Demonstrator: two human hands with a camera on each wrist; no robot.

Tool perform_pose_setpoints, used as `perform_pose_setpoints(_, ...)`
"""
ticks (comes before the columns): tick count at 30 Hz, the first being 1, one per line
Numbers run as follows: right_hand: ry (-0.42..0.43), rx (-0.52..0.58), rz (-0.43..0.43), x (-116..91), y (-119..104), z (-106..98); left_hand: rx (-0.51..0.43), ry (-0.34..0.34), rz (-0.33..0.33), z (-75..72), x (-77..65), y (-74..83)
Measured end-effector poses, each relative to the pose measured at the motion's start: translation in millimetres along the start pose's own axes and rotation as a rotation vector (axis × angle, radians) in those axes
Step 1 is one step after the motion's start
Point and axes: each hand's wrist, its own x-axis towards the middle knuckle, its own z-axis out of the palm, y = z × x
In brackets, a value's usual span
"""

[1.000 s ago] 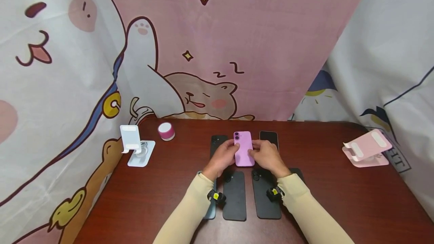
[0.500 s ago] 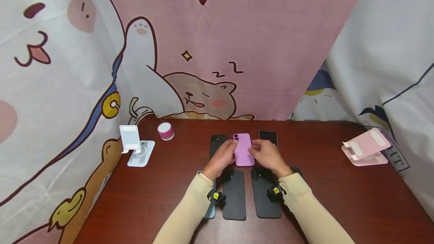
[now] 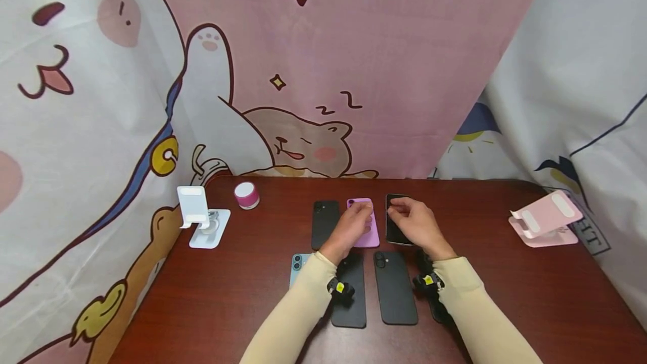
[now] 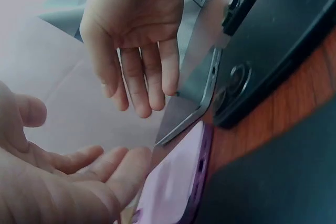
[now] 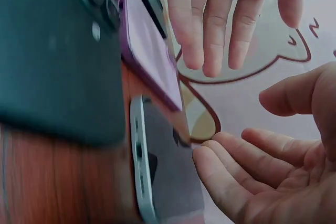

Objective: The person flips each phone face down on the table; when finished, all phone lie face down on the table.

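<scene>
A pink phone [image 3: 373,237] lies back-up on the table, its camera corner at the far left. Over it hovers my left hand [image 3: 350,228], thumb apart from loosely bent fingers in the left wrist view and nothing in its grasp. My right hand [image 3: 419,225] is above a dark phone with a silver edge [image 3: 395,235], just right of the pink one. In the right wrist view its fingers [image 5: 262,161] are relaxed, the thumb held away, and no object sits between them. A black phone [image 3: 324,221] lies left of the pink one.
Nearer me lie two dark phones [image 3: 349,302] [image 3: 396,291], a light blue phone [image 3: 298,265] partly under my left sleeve, and another dark phone [image 3: 438,308] beneath my right wrist. A white phone stand [image 3: 209,232] and pink-and-white round container [image 3: 246,195] are left; a pink stand [image 3: 546,221] is right.
Both hands have released the pink phone, which now lies flat. Each has shifted to the right, the left across the pink phone and the right over the silver-edged phone.
</scene>
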Motion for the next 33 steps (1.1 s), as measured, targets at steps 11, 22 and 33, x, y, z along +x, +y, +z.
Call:
perform_pose_setpoints(11,0.047,-0.057,0.098,-3,21,-21,0.044,-0.035,-0.035,33.6,11.7,-3.9)
perform_pose_setpoints(22,-0.035,-0.004,0.187,-4,27,-24,0.222,0.054,-0.072,45.9,9.1,-1.8)
perform_pose_setpoints(33,-0.044,0.020,0.191,-5,30,-27,-0.034,0.067,-0.060,46.2,20.3,-8.0)
